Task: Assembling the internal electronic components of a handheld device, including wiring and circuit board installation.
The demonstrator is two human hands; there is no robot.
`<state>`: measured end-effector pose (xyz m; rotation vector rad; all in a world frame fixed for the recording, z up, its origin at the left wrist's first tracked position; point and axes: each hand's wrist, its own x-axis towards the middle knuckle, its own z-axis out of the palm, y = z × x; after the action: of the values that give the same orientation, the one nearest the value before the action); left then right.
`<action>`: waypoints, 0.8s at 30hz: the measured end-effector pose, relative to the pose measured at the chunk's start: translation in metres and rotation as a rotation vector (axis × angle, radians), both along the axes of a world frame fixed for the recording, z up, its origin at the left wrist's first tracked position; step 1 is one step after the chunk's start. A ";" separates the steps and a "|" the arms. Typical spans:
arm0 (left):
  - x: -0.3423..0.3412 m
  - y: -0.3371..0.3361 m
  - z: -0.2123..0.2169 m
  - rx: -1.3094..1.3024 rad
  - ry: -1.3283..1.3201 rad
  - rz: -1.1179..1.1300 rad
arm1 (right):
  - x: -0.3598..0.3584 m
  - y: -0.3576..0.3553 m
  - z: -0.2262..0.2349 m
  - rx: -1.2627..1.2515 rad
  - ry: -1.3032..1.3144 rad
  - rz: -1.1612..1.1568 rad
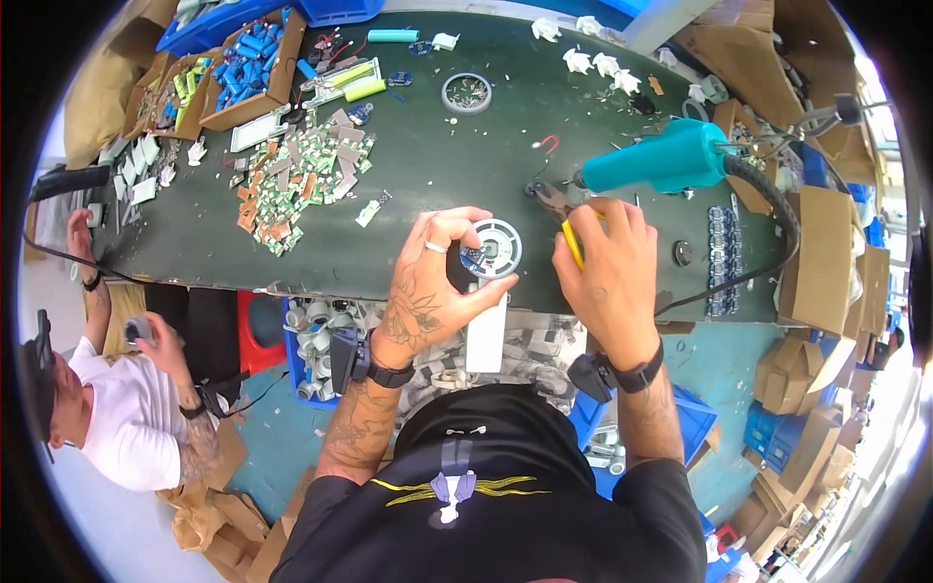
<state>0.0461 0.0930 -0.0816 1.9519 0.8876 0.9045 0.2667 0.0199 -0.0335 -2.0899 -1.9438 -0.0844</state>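
Observation:
My left hand [425, 272] is closed around the edge of a round grey-white plastic housing [506, 251], just in front of the table edge. A small blue circuit board [473, 259] shows at the housing's left side, by my fingers. Below it extends a flat white plastic piece [486, 335]; whether it joins the housing I cannot tell. In my right hand [614, 277] is a pair of cutting pliers [553, 200] with yellow handles, its jaws pointing away from me over the table. A teal power screwdriver [656, 160] lies just beyond that hand.
Left on the green table [418, 165] lies a heap of small circuit boards [296, 185]. Behind it stands a carton of blue batteries [248, 63]. A round dish of screws [467, 93] sits farther back. A black cable [782, 233] curves at right. Another person [131, 408] works at left.

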 end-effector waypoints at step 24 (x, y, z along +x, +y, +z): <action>-0.001 0.002 -0.006 -0.020 -0.089 -0.030 | 0.110 -0.103 0.016 0.191 0.694 -0.397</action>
<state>0.0450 0.0947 -0.0876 1.8876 0.8116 0.9540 0.3771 -0.0826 -0.0176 -1.9827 -1.0704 0.3195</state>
